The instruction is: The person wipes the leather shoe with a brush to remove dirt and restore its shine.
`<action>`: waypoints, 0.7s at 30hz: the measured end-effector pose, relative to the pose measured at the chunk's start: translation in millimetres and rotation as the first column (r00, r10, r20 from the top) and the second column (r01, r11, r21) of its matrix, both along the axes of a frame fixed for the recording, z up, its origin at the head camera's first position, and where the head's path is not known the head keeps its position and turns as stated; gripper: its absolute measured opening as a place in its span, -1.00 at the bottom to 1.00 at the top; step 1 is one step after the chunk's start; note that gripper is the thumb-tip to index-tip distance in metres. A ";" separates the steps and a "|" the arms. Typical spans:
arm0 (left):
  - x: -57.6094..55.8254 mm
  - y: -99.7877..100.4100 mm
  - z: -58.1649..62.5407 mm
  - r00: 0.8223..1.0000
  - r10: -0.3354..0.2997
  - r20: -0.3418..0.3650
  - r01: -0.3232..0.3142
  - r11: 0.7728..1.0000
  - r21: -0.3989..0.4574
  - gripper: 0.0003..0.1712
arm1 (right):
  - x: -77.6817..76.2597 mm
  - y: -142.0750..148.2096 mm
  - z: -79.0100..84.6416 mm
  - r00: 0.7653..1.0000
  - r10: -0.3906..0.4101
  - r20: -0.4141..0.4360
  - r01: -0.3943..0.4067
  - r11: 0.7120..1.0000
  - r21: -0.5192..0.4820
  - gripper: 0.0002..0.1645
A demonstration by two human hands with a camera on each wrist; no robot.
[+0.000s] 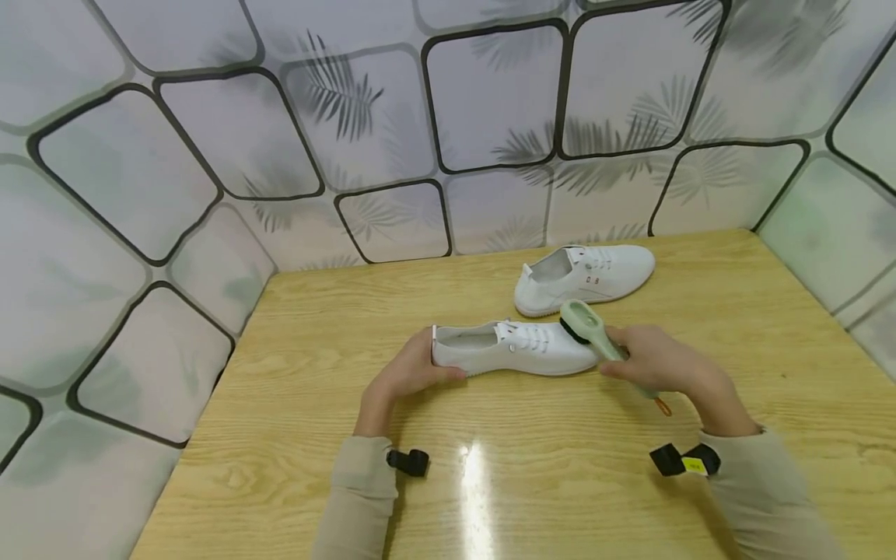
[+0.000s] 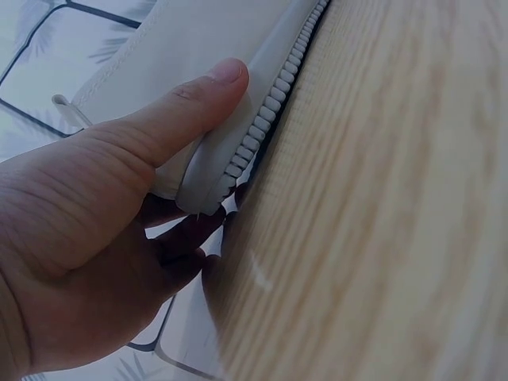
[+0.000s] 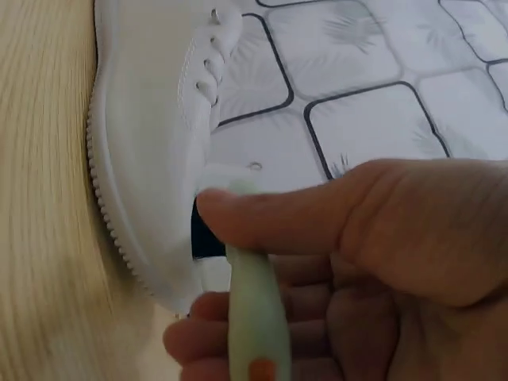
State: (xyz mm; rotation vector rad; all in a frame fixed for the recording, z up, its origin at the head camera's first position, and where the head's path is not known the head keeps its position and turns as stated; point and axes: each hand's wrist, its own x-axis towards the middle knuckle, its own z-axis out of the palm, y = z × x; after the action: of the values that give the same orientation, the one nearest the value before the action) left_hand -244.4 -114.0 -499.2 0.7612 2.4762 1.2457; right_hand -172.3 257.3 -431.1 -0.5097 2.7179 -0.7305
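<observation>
A white lace-up shoe [image 1: 483, 359] sits on the table with its toe to the right. My left hand [image 1: 411, 369] grips it by the heel; in the left wrist view the thumb [image 2: 198, 101] presses along the side just above the ridged sole [image 2: 258, 127], and the other fingers are round the back, partly hidden. A pale green brush [image 1: 580, 317] with dark bristles is held by its handle in my right hand [image 1: 654, 358]. Its bristles meet the top of the toe. The thumb [image 3: 262, 218] lies along the brush in the right wrist view, with fingers curled round the handle.
Just behind stands a second white shoe [image 1: 619, 272], also toe to the right. An orange cord loop [image 1: 662, 406] hangs from the brush handle. Patterned cloth walls [image 1: 497, 101] rise behind the wooden table [image 1: 315, 342] and at both sides.
</observation>
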 end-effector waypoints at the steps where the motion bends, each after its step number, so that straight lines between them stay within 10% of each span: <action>1: 0.0 0.0 -0.3 1.000 0.002 0.002 -0.002 1.000 -0.001 -0.31 | -0.1 -1.2 0.1 1.000 0.009 0.004 -0.009 1.000 -0.011 -0.37; 21: -1.3 1.2 -4.2 1.000 -0.005 0.004 0.005 1.000 0.007 -0.28 | 7.6 10.1 6.2 0.998 0.047 0.045 -0.047 0.999 -0.004 -0.17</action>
State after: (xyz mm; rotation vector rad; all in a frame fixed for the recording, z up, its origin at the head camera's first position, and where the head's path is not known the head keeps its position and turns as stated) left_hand -245.6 -112.9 -503.4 0.7656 2.4663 1.2531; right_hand -164.7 267.4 -425.0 -0.5484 2.6540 -0.7251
